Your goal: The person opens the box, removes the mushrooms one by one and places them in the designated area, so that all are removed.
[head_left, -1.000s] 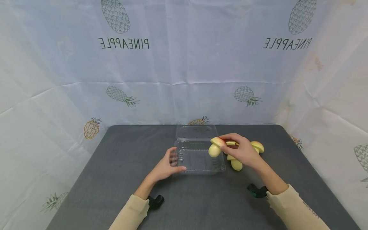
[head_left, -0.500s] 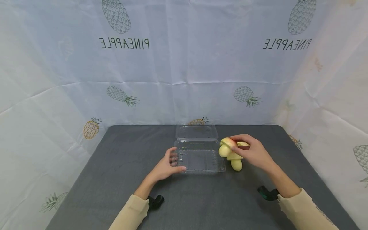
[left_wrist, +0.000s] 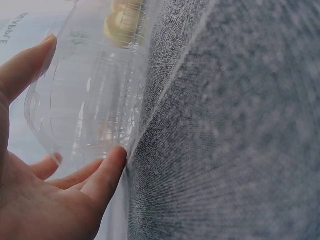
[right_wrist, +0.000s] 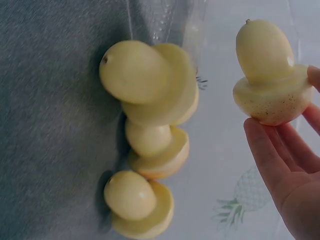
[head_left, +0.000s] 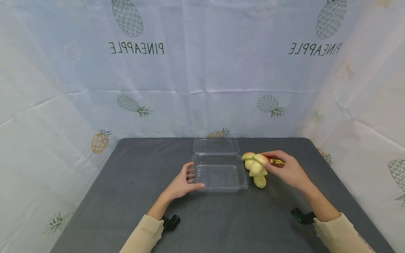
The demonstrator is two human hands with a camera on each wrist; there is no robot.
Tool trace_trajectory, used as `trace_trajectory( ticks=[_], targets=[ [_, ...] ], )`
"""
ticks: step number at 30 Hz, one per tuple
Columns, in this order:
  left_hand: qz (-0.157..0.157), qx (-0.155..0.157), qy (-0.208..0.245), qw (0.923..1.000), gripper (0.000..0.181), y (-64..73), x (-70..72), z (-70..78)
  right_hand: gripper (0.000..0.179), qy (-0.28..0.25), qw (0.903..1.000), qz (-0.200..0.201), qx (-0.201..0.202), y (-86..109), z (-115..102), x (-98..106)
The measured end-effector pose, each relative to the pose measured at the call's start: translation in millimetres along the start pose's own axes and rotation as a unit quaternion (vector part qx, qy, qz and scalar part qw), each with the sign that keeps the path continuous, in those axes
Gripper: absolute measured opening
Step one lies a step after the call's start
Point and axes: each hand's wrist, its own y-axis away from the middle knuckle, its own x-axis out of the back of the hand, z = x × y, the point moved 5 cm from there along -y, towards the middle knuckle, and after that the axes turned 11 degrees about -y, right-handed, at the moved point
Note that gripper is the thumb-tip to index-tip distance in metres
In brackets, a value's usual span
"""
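My right hand [head_left: 289,172] pinches a toy mushroom [head_left: 260,160], pale yellow with a reddish cap, between thumb and fingers. In the right wrist view the held mushroom [right_wrist: 272,100] is up off the table, its speckled cap at the fingertips. Three similar mushrooms [right_wrist: 142,77] lie in a row on the table, right of the container, partly covered by the hand in the head view. My left hand [head_left: 180,181] holds the left end of a clear plastic container [head_left: 218,186], thumb at the front edge and fingers at the side. Its hinged lid [head_left: 216,146] lies folded back.
The dark grey table [head_left: 142,154] carries all of this. A white curtain with pineapple prints [head_left: 202,70] hangs behind it and along both sides. Black wrist straps [head_left: 172,222] show at both sleeves.
My right hand has moved right, away from over the container, with the mushroom still in its fingers. Another mushroom now shows behind the held one. The left hand and container stay put.
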Motion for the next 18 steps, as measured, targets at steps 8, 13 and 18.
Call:
trace_trajectory(
  ticks=[8, 13, 18],
  targets=[
    [0.0, 0.0, -0.001, 1.0, 0.106, -0.9, 0.7, -0.8, 0.038, 0.009, 0.9999, 0.008, 0.004, 5.5, 9, 12],
    [-0.002, -0.001, -0.001, 1.0, 0.105, -1.2, 0.7, -0.5, 0.038, 0.013, 0.9998, 0.013, 0.004, 9.5, 12, 19],
    [-0.001, -0.001, -0.002, 1.0, 0.105, -0.6, 0.8, -0.5, 0.039, 0.011, 0.9999, 0.011, -0.006, 13.0, 18, 26]
  ],
)
